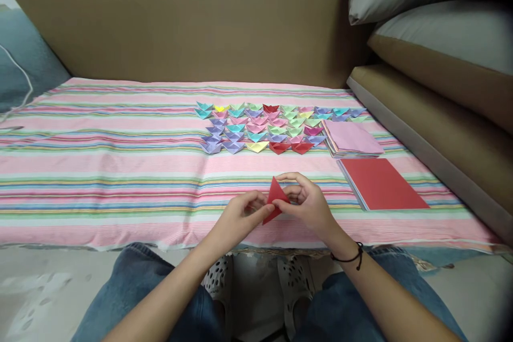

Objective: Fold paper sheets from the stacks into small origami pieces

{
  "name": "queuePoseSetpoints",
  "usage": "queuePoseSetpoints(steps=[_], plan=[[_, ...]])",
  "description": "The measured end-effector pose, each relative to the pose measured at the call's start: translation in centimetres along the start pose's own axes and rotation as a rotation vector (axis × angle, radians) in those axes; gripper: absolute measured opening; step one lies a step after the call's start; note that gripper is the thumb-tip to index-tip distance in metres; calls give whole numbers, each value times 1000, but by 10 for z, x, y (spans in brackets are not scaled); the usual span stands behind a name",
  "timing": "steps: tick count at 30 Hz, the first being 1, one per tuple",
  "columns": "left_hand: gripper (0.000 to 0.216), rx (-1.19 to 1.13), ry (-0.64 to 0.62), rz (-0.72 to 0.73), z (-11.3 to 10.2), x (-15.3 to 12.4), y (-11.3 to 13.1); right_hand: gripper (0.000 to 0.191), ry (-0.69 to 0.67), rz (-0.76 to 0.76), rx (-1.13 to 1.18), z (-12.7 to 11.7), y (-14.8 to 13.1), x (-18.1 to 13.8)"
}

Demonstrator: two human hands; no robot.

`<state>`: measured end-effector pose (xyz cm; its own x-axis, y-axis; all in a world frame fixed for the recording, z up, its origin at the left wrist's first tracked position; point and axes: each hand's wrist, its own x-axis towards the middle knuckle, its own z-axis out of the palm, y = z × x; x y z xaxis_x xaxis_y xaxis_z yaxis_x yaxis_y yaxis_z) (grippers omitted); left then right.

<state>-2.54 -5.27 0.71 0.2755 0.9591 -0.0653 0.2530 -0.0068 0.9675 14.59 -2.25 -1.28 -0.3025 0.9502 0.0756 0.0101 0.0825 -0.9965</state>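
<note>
A small piece of folded red paper point(276, 195), pointed at the top and at the lower left, is held up between my two hands just above the front of the striped cloth. My left hand point(245, 214) pinches its lower left side between thumb and fingers. On the other side, my right hand point(306, 203) grips it, thumb across the front and fingers behind. Beyond my hands, several rows of folded paper boats point(256, 128) in purple, green, blue, pink, yellow and red stand on the cloth.
Right of the boats lies a stack of pink-topped paper point(352, 138). Nearer me is a stack with a red sheet point(387, 184) on top. Grey and brown cushions point(433, 117) line the right side. A brown backrest point(192, 29) rises behind the striped cloth point(100, 171).
</note>
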Motion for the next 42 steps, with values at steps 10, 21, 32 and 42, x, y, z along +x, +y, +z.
queuePoseSetpoints(steps=[10, 21, 32, 42], plan=[[24, -81, 189, 48, -8, 6, -14, 55, 56, 137, 113, -5, -3, 2], [31, -273, 115, -87, -1, 7, -11, 50, 26, 154, 197, -4, 0, 1], [34, -209, 97, -105, 2, 8, -14, 49, 60, 135, 129, 4, 3, 0], [28, -27, 36, -54, 2, 6, -16, 48, 16, 136, 200, 1, 5, 2]])
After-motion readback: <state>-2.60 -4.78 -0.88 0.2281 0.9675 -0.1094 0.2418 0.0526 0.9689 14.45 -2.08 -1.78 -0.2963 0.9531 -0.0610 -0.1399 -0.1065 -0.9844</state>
